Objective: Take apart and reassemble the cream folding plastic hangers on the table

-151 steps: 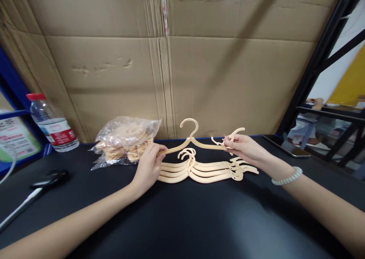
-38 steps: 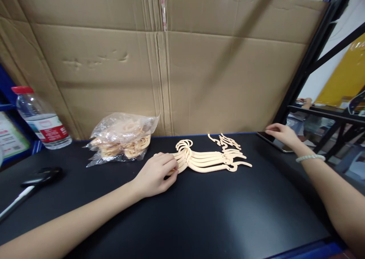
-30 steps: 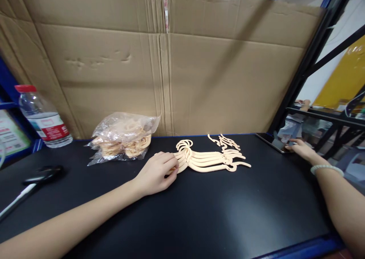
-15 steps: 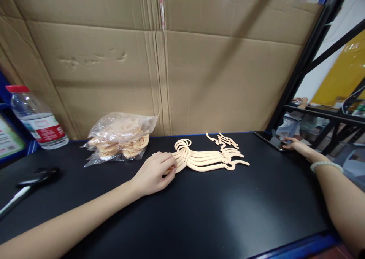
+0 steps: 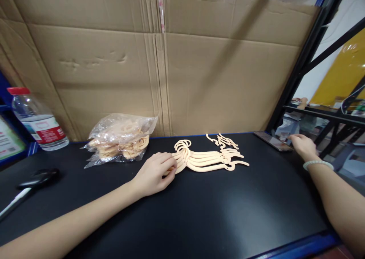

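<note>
My left hand [image 5: 156,173] is closed around the left ends of a row of cream-coloured curved strips [image 5: 203,160], which lie side by side on the black table. The strips look smooth, with looped ends at the back and small hooked ends at the right. My fingers hide the part they hold. At the far right, my right hand [image 5: 304,148], with a pale bead bracelet at the wrist, hovers just beyond a flat dark phone or tablet [image 5: 272,141]. Its fingers point left and downward and are partly hidden. Several smaller wavy cream pieces [image 5: 226,140] lie behind the strips.
A clear plastic bag [image 5: 119,139] of similar cream pieces rests left of the strips. Farther left stand a water bottle [image 5: 41,124] with a red cap and a black object [image 5: 38,177] with a white cable. Cardboard [image 5: 234,80] walls the back; a black metal frame [image 5: 299,69] rises at right.
My right hand has moved off the phone or tablet's edge, a little to the right. The device has turned slightly or shows a different reflection. My left hand stays on the strips.
</note>
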### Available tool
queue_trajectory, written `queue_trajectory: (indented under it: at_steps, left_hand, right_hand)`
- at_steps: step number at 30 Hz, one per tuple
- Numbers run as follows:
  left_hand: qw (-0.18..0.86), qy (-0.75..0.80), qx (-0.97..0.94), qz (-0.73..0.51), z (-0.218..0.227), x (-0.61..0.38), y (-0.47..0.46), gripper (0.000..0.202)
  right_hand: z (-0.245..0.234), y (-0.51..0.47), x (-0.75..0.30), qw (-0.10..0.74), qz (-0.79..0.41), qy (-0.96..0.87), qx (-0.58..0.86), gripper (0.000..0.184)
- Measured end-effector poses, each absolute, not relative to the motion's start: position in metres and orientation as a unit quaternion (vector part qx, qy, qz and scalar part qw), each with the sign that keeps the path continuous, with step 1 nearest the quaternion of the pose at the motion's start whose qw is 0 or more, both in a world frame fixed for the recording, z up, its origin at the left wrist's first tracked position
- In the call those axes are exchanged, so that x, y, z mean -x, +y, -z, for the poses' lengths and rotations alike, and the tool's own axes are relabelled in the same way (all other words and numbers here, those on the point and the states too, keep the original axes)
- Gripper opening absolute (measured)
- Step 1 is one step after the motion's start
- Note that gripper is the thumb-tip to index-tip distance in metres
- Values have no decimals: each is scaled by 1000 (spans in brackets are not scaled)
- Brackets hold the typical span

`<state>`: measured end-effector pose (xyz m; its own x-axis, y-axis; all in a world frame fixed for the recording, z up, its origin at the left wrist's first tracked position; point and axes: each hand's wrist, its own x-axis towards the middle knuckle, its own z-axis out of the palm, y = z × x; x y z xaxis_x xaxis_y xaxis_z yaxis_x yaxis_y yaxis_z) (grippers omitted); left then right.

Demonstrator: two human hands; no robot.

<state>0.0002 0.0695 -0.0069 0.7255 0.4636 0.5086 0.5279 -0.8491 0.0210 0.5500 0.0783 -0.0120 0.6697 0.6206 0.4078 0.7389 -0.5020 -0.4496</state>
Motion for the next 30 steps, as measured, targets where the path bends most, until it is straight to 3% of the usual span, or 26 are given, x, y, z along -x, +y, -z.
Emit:
queue_trajectory:
  at_steps: [5, 10, 14, 19, 23, 30]
  left_hand:
    - [56, -270, 928, 250, 8, 1, 71, 13]
    - [45, -272, 928, 249, 4, 0, 70, 10]
    - [34, -281, 928, 243, 1, -1, 68, 22]
    - [40, -311, 920, 234, 3, -2, 69, 37]
    - [44, -338, 915, 214, 7, -3, 72, 39]
    - [47, -327, 923, 199, 12, -2, 78, 35]
  right_hand:
    - [-1, 93, -502, 298, 100, -434, 844, 30]
    - [-11, 111, -420, 311, 107, -615, 717, 31]
    - [-8, 97, -337, 293, 75, -748, 591, 36]
    - [8, 55, -266, 167, -31, -868, 466, 83]
    - [13, 44, -254, 106, -35, -883, 456, 71]
    - [13, 54, -264, 112, -31, -884, 453, 65]
